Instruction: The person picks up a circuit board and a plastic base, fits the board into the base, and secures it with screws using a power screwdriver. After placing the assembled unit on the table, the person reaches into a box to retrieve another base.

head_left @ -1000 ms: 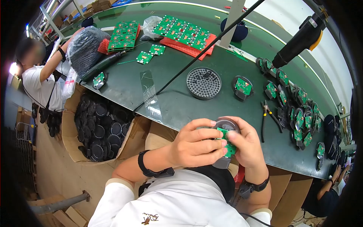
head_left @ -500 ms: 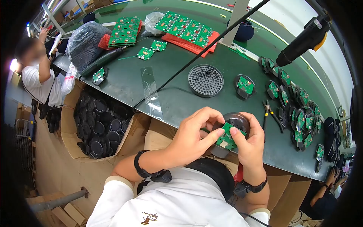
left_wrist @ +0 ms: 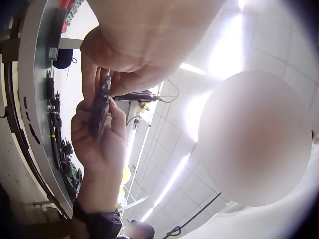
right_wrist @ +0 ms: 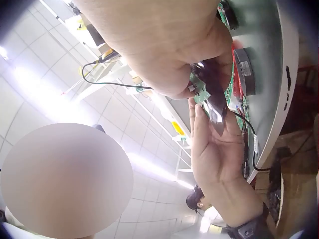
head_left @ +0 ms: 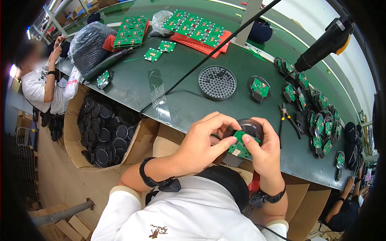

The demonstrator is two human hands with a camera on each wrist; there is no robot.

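Observation:
Over the front edge of the bench, both hands hold a round black plastic housing (head_left: 252, 125) with a green circuit board (head_left: 238, 148) on it. The left hand (head_left: 207, 138) pinches the board's left side, thumb on the board and the other fingers curled behind. On the other side, the right hand (head_left: 266, 154) grips the housing, its thumb pressing on the board and its fingers round the back. In the left wrist view the housing (left_wrist: 99, 112) shows edge-on between the hands. In the right wrist view the board (right_wrist: 200, 89) is partly covered by the right hand.
Beyond the hands stand a round perforated tray (head_left: 217, 82) of small dark parts and another housing with board (head_left: 259, 89). Pliers (head_left: 284, 114) lie near many assembled units (head_left: 319, 124). A power screwdriver (head_left: 323, 42) hangs above. At left, a carton (head_left: 76, 154) holds black housings.
The left hand's fingers were spread across the board; they have drawn back behind it, leaving the thumb on its edge. More of the board shows, and the housing has turned and tilted.

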